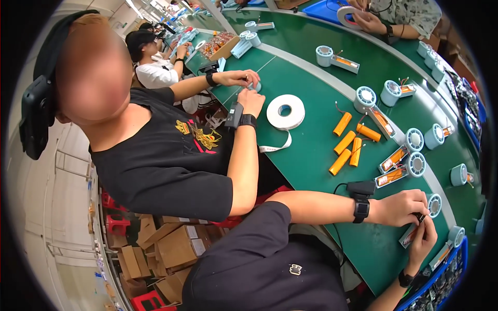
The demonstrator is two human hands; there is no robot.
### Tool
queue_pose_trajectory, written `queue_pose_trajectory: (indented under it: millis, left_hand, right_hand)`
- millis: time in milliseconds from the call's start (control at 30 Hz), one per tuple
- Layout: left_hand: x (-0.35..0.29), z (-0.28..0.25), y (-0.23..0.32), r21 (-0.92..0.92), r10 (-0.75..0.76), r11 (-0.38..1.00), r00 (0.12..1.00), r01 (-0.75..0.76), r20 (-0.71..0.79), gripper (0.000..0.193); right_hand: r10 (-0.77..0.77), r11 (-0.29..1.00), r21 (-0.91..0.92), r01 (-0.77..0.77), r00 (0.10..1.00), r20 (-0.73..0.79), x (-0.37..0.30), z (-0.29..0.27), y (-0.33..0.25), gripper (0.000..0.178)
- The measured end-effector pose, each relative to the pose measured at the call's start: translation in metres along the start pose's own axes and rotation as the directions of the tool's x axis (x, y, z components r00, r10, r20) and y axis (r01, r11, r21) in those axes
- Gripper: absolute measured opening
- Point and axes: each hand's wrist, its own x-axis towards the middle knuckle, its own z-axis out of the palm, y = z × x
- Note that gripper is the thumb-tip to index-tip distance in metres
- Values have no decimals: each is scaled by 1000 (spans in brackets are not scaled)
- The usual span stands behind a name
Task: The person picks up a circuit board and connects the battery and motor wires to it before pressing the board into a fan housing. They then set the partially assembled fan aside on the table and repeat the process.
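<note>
My left hand (pixel 398 208) reaches over the green table at the right, fingers curled and pinched. Close below it is my right hand (pixel 424 239), its fingertips meeting the left ones. Between them is a small dark part (pixel 419 216), perhaps a circuit board; its details are too small to tell. Directly beneath lies a light blue fan unit, its round vented head (pixel 434 205) just beyond my left fingers. Its rectangular handle casing (pixel 407 236) shows partly below the hands, the rest covered by them.
Several orange battery cells (pixel 344 142) with wires lie mid-table. Fan units (pixel 416 164) line the grey strip. A blue bin (pixel 464 249) of dark parts is at lower right. At left, a co-worker (pixel 171 150) works near a white tape roll (pixel 278 120); cardboard boxes (pixel 179 249) stand behind.
</note>
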Motion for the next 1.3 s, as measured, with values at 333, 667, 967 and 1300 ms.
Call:
queue_pose_trajectory:
  millis: [333,667,967,1300]
  left_hand:
    - [2,3,14,-64,-3,998,996,9,93,40]
    - [9,-9,16,36,-81,996,985,76,152,44]
    - [10,-7,19,-12,-216,975,961,221,175,41]
    - [5,-1,16,-42,-117,992,989,121,95,38]
  right_hand:
    - [-85,994,-73,82,996,-41,0,-5,-32,18]
    - [-145,976,-176,128,986,-85,14,-4,-47,18]
    - [-124,986,-122,114,989,-75,12,-1,-46,19]
    - [-3,992,-128,0,1000,-27,-4,-4,-32,18]
